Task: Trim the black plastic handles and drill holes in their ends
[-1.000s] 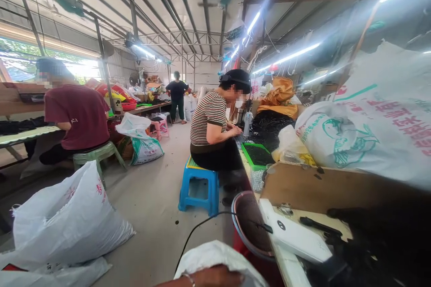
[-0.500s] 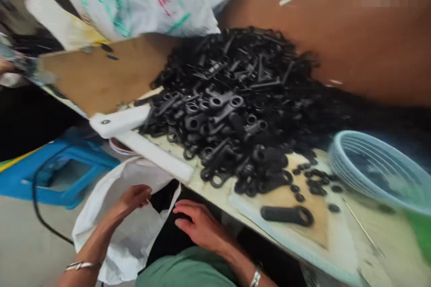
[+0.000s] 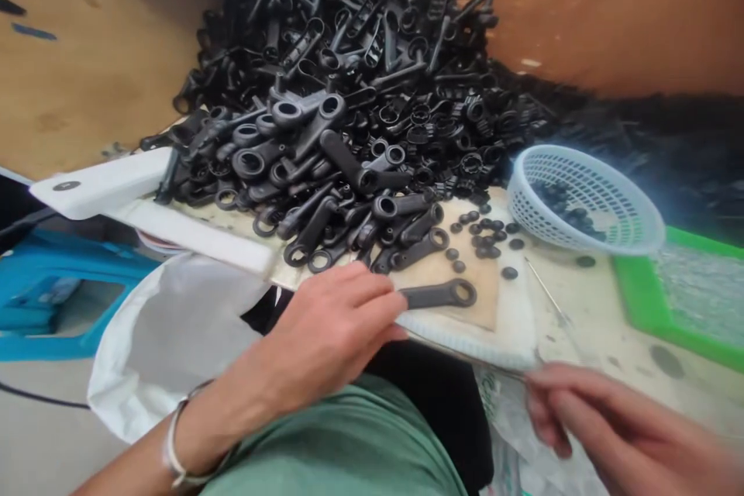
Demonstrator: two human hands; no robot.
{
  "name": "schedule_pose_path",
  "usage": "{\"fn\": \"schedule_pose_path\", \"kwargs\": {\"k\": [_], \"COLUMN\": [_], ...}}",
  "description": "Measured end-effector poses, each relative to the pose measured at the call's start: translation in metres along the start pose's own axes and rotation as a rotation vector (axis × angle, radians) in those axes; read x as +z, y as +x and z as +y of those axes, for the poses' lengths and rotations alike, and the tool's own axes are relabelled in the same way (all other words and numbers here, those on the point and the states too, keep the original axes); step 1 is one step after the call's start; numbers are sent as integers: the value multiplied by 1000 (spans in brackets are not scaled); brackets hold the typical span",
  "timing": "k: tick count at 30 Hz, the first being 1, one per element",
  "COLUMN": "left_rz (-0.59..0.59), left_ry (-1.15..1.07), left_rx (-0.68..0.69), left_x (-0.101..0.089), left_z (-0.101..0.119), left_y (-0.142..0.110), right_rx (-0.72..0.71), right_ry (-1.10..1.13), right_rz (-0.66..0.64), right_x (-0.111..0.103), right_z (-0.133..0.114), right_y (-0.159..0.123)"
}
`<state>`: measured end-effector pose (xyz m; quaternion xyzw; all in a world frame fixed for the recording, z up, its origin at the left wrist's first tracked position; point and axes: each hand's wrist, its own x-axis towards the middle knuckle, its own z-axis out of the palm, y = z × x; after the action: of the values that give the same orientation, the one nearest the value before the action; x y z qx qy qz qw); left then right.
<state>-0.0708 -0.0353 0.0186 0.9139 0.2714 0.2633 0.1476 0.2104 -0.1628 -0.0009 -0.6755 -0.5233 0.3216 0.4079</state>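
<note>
My left hand (image 3: 342, 318) is at the table's front edge, its fingers curled over the near end of a black plastic lever with a ring at one end (image 3: 442, 294). That lever lies on a tan cloth, ring to the right; its other end is hidden by my fingers. My right hand (image 3: 610, 422), slightly blurred, hovers by the table edge at lower right with fingers bent together; whatever they hold, if anything, does not show. A thin metal rod (image 3: 546, 287) lies beyond it. Small black discs (image 3: 488, 236) are scattered beside the cloth.
A large heap of black ringed levers (image 3: 349, 93) covers the table's back. A pale blue basket (image 3: 587, 163) with black bits stands at right, next to a green-rimmed tray (image 3: 633, 302). A white sack (image 3: 128, 356) hangs open below a white bar (image 3: 198, 236); a blue stool (image 3: 35, 294) is left.
My left hand has come up from over the white sack to the lever on the cloth. My right hand has swung right along the table edge. The view has shifted right and closer.
</note>
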Motion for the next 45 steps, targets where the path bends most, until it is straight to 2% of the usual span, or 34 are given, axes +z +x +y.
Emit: {"fn": "schedule_pose_path", "kwargs": {"k": [2, 4, 6, 8, 14, 18, 21, 24, 28, 32, 35, 40, 45], "left_rz": [12, 1, -7, 22, 170, 200, 191, 179, 267, 180, 142, 135, 192], "left_ry": [209, 292, 286, 266, 108, 11, -20, 12, 242, 507, 567, 410, -21], "left_rx": [1, -44, -86, -109, -137, -131, -85, -33, -38, -92, -88, -100, -199], "left_x": [19, 33, 41, 45, 51, 52, 49, 42, 35, 38, 43, 37, -1], "left_z": [3, 3, 3, 3, 4, 4, 3, 0, -5, -7, -8, -10, -13], "left_y": [7, 7, 4, 0, -4, -5, -3, -1, 4, 16, 26, 30, 23], "right_rx": [14, -8, -53, -106, -378, -633, -709, -698, -692, -606, -477, -346, -353], "right_ry": [-191, -307, -337, -348, -482, -590, -618, -625, -629, -729, -808, -889, -896], "right_rz": [171, 216, 232, 213, 133, 45, -29, -24, -12, 130, 222, 307, 309], "right_x": [-4, 0, 8, 16, 27, 34, 40, 38, 20, 7, 8, 22, 24], "right_z": [4, 2, -3, -7, -5, -1, 4, 7, 8, 12, 18, 27, 23], "right_y": [6, 12, 17, 23, 42, 52, 57, 59, 50, 31, 17, 9, 14]}}
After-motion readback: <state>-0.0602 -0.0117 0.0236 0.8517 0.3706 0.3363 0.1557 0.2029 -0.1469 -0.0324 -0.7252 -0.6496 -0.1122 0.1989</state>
